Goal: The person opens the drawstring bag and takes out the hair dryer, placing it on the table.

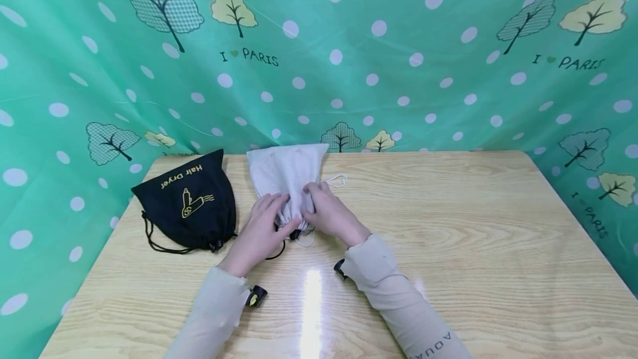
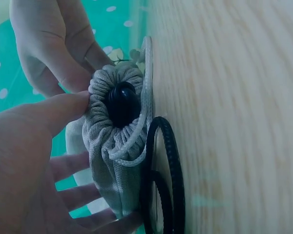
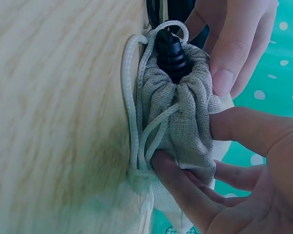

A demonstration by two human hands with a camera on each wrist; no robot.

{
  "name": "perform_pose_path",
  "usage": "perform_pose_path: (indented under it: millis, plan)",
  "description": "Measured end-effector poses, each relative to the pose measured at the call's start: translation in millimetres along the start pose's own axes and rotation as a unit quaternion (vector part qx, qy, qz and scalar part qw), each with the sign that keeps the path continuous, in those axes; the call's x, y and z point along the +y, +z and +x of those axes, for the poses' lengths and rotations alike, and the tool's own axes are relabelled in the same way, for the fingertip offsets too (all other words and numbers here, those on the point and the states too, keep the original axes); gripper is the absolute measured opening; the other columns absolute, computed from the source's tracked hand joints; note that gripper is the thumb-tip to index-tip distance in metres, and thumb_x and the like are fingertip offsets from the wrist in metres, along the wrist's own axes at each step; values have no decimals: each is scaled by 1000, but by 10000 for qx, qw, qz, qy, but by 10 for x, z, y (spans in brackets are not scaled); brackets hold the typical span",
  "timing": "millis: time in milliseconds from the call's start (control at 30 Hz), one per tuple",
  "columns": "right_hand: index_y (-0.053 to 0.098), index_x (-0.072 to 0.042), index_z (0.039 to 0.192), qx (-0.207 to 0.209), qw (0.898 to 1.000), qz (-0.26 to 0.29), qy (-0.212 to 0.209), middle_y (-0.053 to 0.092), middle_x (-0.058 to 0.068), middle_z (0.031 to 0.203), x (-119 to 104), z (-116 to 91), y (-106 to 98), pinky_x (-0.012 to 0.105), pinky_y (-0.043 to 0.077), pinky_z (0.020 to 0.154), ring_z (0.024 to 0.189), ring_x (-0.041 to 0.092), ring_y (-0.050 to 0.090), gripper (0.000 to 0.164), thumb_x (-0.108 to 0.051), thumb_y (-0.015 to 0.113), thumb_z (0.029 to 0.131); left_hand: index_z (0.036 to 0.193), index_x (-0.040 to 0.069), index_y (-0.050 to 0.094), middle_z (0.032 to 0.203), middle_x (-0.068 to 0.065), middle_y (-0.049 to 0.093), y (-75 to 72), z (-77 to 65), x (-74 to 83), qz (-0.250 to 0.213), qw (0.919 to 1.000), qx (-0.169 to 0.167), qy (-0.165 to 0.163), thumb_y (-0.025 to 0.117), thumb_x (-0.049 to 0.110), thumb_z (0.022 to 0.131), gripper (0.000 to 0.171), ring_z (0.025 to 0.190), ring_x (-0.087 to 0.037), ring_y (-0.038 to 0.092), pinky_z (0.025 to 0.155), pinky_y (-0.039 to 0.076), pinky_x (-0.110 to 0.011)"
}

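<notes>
A light grey cloth drawstring bag (image 1: 286, 168) lies on the table, its gathered mouth toward me. Inside that mouth sits a black ribbed piece (image 3: 172, 57); what it belongs to is hidden in the cloth. My left hand (image 1: 260, 232) grips the bag's left side, thumb at the puckered rim and fingers along the cloth. On the opposite side my right hand (image 1: 333, 212) holds the bag near the mouth between thumb and fingers. The bag's pale drawstring (image 3: 132, 97) hangs in loops beside the opening. A looped black cord (image 2: 173, 170) lies close by.
Left of the grey bag lies a black drawstring bag (image 1: 206, 223) with yellow "Hair Dryer" lettering, its cord (image 1: 164, 249) looped out at the left. The wooden table (image 1: 448, 226) ends at a green dotted cloth (image 1: 349, 93) behind.
</notes>
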State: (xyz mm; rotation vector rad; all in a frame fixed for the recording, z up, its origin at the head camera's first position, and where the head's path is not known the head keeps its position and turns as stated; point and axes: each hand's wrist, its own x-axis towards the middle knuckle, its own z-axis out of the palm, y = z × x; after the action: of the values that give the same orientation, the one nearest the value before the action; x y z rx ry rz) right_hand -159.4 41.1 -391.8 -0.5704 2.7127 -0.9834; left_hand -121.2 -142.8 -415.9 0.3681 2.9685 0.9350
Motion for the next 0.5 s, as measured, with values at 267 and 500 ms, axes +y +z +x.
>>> perform_pose_path:
  millis: [267, 500]
  plan:
    - [51, 5, 134, -34, 10000, 19, 30, 49, 19, 127, 33, -1, 3, 42, 50, 100, 110, 30, 59, 48, -10, 68, 93, 149, 6, 44, 156, -18, 37, 20, 20, 0, 54, 9999, -122, -11, 59, 51, 96, 70, 148, -37, 24, 117, 27, -57]
    - [51, 9, 135, -53, 9999, -125, -104, 50, 21, 128, 0, -29, -26, 39, 53, 97, 107, 30, 60, 48, 2, 65, 90, 149, 7, 44, 156, -18, 36, 15, 29, 6, 87, 9998, -150, 14, 59, 50, 97, 69, 148, -37, 24, 117, 28, -57]
